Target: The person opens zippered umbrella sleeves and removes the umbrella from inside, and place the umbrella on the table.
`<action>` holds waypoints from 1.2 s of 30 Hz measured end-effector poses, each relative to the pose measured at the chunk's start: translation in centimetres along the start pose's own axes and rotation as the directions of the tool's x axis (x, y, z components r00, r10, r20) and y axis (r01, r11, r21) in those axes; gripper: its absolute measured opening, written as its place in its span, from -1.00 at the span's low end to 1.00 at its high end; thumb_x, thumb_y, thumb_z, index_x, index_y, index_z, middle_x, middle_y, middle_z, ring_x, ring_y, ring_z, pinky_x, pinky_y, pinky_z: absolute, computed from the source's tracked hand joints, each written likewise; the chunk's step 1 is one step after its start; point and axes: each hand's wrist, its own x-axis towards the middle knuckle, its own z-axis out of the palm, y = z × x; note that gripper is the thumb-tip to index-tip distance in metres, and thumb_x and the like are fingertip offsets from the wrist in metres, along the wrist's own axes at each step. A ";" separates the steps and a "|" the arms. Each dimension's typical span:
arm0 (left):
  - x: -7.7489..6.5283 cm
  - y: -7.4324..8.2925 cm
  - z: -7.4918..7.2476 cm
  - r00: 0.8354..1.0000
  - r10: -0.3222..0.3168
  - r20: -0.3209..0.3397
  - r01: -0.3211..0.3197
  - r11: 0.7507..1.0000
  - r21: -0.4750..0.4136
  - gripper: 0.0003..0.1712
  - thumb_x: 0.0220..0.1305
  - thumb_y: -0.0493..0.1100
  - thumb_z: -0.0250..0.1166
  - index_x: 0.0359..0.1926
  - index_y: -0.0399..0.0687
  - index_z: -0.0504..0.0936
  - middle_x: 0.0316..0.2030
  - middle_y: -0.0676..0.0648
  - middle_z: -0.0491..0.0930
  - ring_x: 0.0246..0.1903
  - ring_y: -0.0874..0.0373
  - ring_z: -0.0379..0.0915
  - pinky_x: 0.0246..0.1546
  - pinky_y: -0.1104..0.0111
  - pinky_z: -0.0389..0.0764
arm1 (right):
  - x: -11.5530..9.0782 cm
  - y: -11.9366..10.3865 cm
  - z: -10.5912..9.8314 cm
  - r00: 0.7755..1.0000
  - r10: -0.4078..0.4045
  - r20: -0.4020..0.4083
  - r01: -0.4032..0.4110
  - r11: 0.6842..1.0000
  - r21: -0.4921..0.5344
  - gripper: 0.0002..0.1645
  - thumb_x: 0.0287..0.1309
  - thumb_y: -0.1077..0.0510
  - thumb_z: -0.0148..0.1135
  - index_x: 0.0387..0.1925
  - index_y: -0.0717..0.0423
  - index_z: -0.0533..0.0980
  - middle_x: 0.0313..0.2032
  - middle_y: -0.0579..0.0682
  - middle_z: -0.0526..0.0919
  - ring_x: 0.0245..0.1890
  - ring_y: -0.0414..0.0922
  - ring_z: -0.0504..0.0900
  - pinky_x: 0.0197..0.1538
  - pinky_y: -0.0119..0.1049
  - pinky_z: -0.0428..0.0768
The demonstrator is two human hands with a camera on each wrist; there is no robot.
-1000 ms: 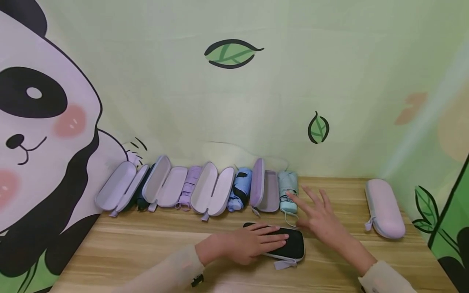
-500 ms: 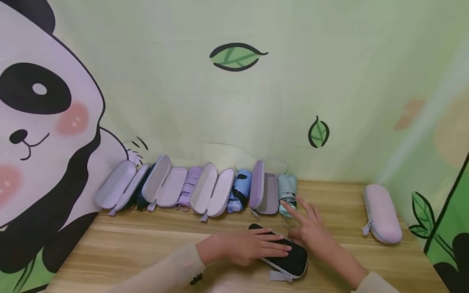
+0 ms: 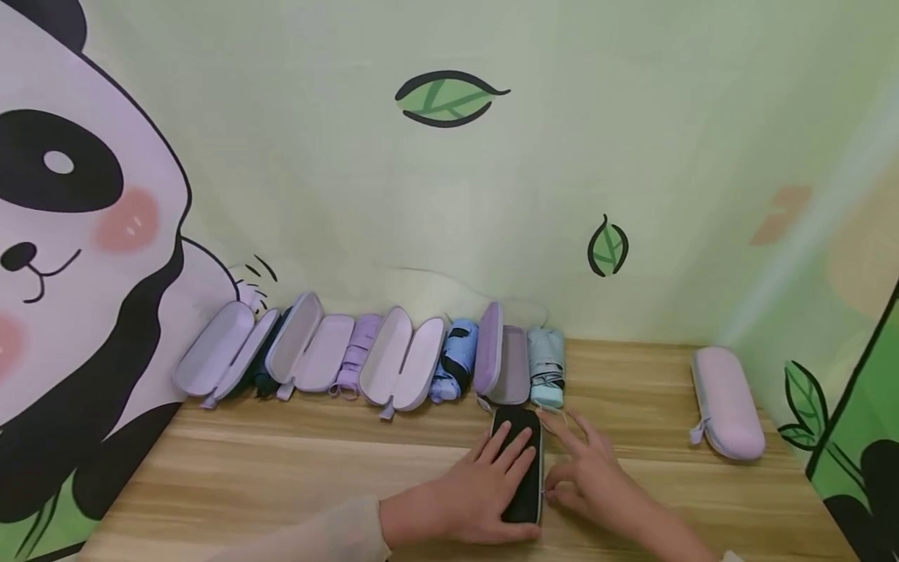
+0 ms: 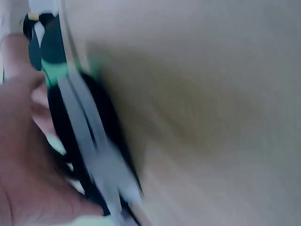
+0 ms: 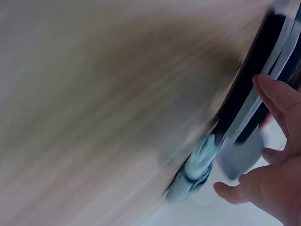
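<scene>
A black zip-up hard case (image 3: 520, 468) with a pale lavender zip lies lengthwise away from me, at the front middle of the table in the head view. My left hand (image 3: 485, 488) rests on its top with fingers spread and straight. My right hand (image 3: 597, 476) is at the case's right side. Its thumb and a finger pinch at the zip, where the small pull is mostly hidden, while other fingers stretch forward. In the right wrist view, these fingertips (image 5: 263, 82) meet at the pale zip band (image 5: 247, 110). A light teal folded umbrella (image 3: 546, 367) lies just beyond.
Along the back stand several opened cases, among them a purple one (image 3: 488, 351) and a white-lined one (image 3: 389, 351). Between them lie a blue folded umbrella (image 3: 455, 359) and a purple one (image 3: 360, 351). A closed pink case (image 3: 726, 402) sits at the right.
The black case has turned from lying crosswise to pointing away from me. My left hand turned with it, staying on top. My right hand came back toward me along the case's edge.
</scene>
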 end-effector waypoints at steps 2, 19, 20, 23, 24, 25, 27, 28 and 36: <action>-0.2 1.1 0.3 0.998 -0.057 -0.010 0.058 0.997 0.048 0.20 0.31 0.64 -0.22 0.62 -0.14 -0.04 0.62 -0.18 -0.25 0.59 -0.17 -0.41 0.49 -0.06 0.03 | 0.0 -0.9 0.3 0.999 0.020 0.038 -0.020 1.000 -0.007 -0.84 -0.06 -0.01 0.59 -0.52 -0.31 0.69 0.50 0.12 0.25 0.40 0.43 0.12 0.07 0.54 0.34; -0.3 2.1 1.2 0.987 -0.111 -0.112 0.131 0.973 0.187 0.12 0.37 0.32 0.13 0.58 -0.36 -0.06 0.58 -0.35 -0.14 0.57 -0.19 -0.21 0.47 0.03 0.15 | -0.2 -3.5 1.7 0.999 -0.017 0.047 0.029 0.962 -0.273 -0.80 0.11 -0.05 0.48 -0.30 -0.05 0.78 0.47 0.10 0.31 0.41 0.32 0.18 0.18 0.43 0.36; -0.3 2.1 1.2 0.988 -0.111 -0.111 0.130 0.973 0.191 0.11 0.37 0.33 0.13 0.58 -0.35 -0.06 0.58 -0.35 -0.14 0.57 -0.19 -0.21 0.47 0.03 0.15 | -0.2 -3.5 1.7 0.999 -0.008 0.046 0.020 0.963 -0.268 -0.81 0.12 -0.04 0.47 -0.30 -0.05 0.77 0.48 0.10 0.30 0.42 0.32 0.17 0.19 0.44 0.34; -0.3 2.2 1.3 0.988 -0.113 -0.107 0.133 0.969 0.206 0.10 0.38 0.33 0.11 0.58 -0.34 -0.04 0.58 -0.34 -0.13 0.57 -0.18 -0.21 0.47 0.04 0.14 | -0.3 -3.6 1.7 0.998 0.036 0.049 -0.023 0.970 -0.244 -0.86 0.14 -0.02 0.44 -0.34 -0.06 0.74 0.48 0.10 0.29 0.43 0.32 0.17 0.22 0.45 0.29; -0.3 2.2 1.3 0.988 -0.113 -0.108 0.134 0.968 0.212 0.10 0.38 0.34 0.11 0.58 -0.34 -0.03 0.58 -0.33 -0.13 0.57 -0.18 -0.21 0.47 0.05 0.15 | -0.3 -3.7 1.6 0.997 0.046 0.058 -0.031 0.969 -0.243 -0.86 0.16 -0.02 0.42 -0.35 -0.06 0.72 0.47 0.10 0.30 0.43 0.32 0.17 0.22 0.45 0.28; -0.3 2.2 1.4 0.988 -0.113 -0.109 0.134 0.967 0.215 0.10 0.38 0.34 0.10 0.58 -0.33 -0.03 0.58 -0.33 -0.13 0.57 -0.17 -0.21 0.47 0.05 0.15 | -0.3 -3.8 1.6 0.996 0.054 0.067 -0.036 0.969 -0.243 -0.86 0.18 -0.01 0.39 -0.38 -0.05 0.70 0.46 0.11 0.31 0.43 0.31 0.18 0.23 0.46 0.27; -0.2 2.2 1.6 0.987 -0.112 -0.114 0.135 0.966 0.222 0.10 0.37 0.35 0.10 0.58 -0.33 -0.02 0.58 -0.33 -0.12 0.57 -0.17 -0.20 0.47 0.05 0.16 | -0.4 -3.9 1.6 0.995 0.057 0.082 -0.034 0.966 -0.256 -0.84 0.21 0.00 0.35 -0.42 -0.05 0.65 0.45 0.14 0.33 0.42 0.30 0.20 0.24 0.45 0.27; -0.2 2.2 1.7 0.987 -0.112 -0.115 0.135 0.966 0.222 0.11 0.36 0.36 0.10 0.58 -0.33 -0.02 0.58 -0.33 -0.12 0.57 -0.17 -0.20 0.47 0.05 0.16 | -0.4 -4.0 1.6 0.995 0.053 0.090 -0.027 0.963 -0.269 -0.82 0.24 0.00 0.32 -0.42 -0.03 0.63 0.44 0.15 0.34 0.42 0.29 0.20 0.24 0.44 0.27; -0.2 2.3 1.8 0.986 -0.115 -0.119 0.139 0.965 0.223 0.10 0.35 0.35 0.12 0.58 -0.33 -0.01 0.58 -0.33 -0.12 0.57 -0.17 -0.20 0.47 0.05 0.15 | -0.7 -4.1 1.8 0.997 0.022 0.069 -0.001 0.955 -0.297 -0.81 0.17 -0.03 0.39 -0.33 -0.01 0.73 0.44 0.19 0.32 0.41 0.35 0.15 0.24 0.46 0.28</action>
